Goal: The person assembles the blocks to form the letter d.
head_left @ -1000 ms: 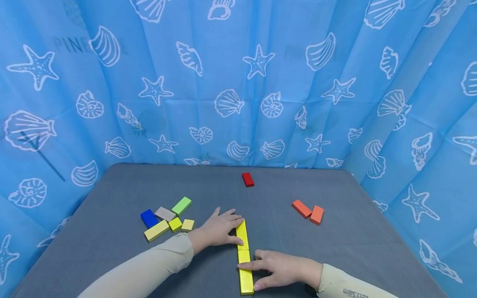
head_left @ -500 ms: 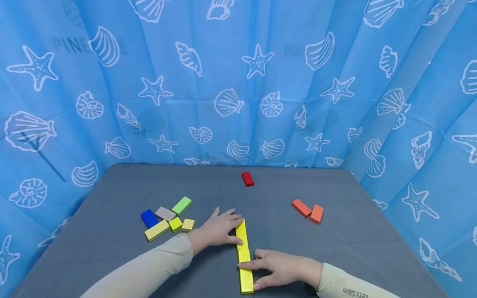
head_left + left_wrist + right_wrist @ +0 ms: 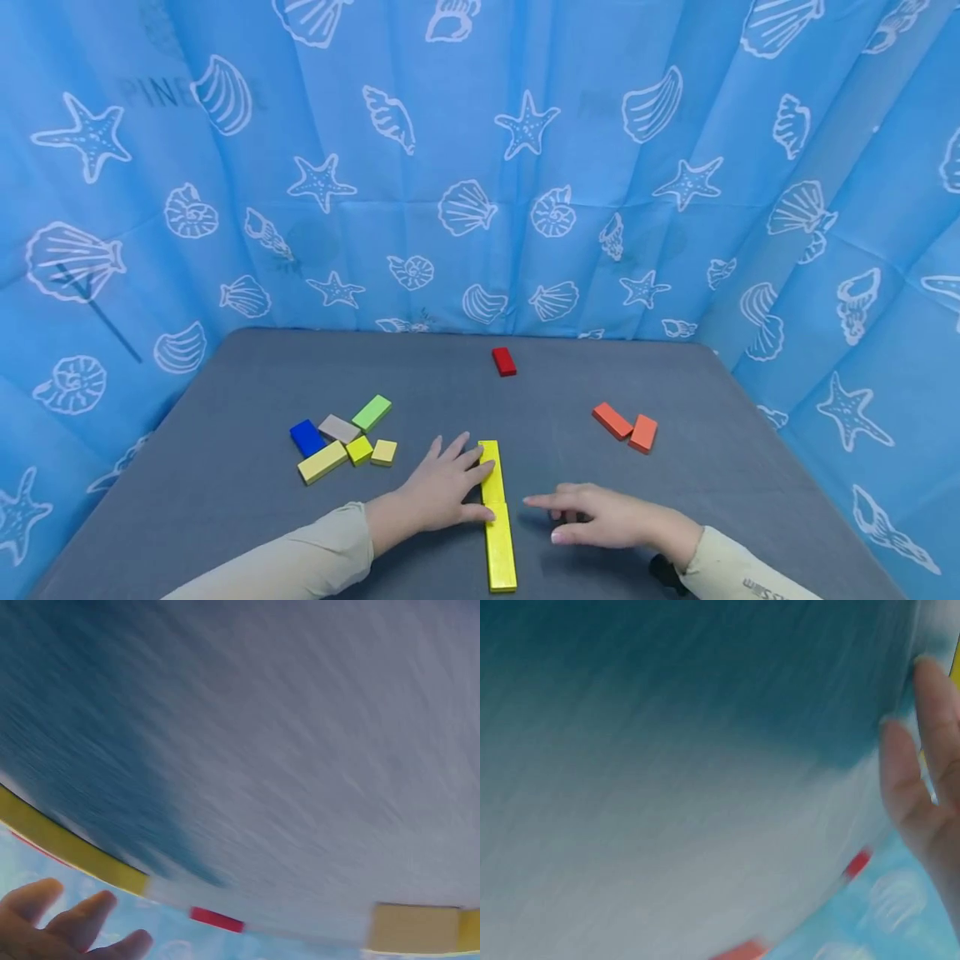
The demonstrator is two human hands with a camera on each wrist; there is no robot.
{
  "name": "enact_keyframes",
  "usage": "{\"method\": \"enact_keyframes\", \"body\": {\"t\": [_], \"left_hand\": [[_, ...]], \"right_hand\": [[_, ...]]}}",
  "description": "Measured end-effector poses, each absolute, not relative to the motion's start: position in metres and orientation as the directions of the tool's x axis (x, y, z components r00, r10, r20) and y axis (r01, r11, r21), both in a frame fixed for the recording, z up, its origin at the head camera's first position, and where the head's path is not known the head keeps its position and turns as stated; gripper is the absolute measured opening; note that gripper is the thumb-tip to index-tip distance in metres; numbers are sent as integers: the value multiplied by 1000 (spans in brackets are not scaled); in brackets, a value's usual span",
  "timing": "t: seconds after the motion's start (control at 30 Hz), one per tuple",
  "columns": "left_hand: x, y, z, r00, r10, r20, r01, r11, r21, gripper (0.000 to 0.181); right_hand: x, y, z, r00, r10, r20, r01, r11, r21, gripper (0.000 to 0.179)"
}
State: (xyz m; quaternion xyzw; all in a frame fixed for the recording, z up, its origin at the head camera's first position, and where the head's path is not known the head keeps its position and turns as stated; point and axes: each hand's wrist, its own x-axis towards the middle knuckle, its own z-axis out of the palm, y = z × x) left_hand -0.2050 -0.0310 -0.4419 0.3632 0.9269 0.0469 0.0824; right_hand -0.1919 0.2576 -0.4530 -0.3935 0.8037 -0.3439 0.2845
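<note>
So, you've got the far yellow block (image 3: 491, 461) and near yellow block (image 3: 500, 552) lined up end to end, left hand (image 3: 437, 493) loosely spread with fingertips on them, gripping nothing. Your right hand (image 3: 611, 512) hangs just beside, index out, holding nothing, while the red block (image 3: 504, 362), orange pair (image 3: 612, 421) and mixed cluster (image 3: 322, 462) sit apart, untouched.

I have a narrow passage of grey cloth-covered bench (image 3: 551, 425) between the row of two long yellow rectangular blocks (image 3: 502, 550) and the right hand (image 3: 607, 517), with broader room beyond, up to the small red rectangular block (image 3: 504, 362). The left hand (image 3: 438, 493) obstructs the row's left side; past it, a multicoloured block cluster (image 3: 339, 429) blocks me. Two orange rectangular blocks (image 3: 612, 421) interrupt the right; the blue shell-print curtain (image 3: 480, 267) bounds the back.
</note>
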Motion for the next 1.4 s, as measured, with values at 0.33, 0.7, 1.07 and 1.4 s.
{"method": "enact_keyframes", "body": {"t": [0.33,0.7,1.07,1.4], "left_hand": [[-189,-27,-444,-692,701,-170,685,713,150,75],[-190,-24,-443,-691,704,-164,693,709,130,73],[-188,-23,-443,-692,698,-181,681,715,156,73],[-185,-28,-444,-703,689,-176,663,724,187,72]], "right_hand": [[-207,308,-418,-897,-441,26,-370,718,-590,52],[-226,353,-437,-974,-225,12,-207,873,-442,78],[-232,366,-436,-976,-182,-115,-111,882,-459,76],[-234,361,-435,-980,-152,-132,-84,906,-415,68]]}}
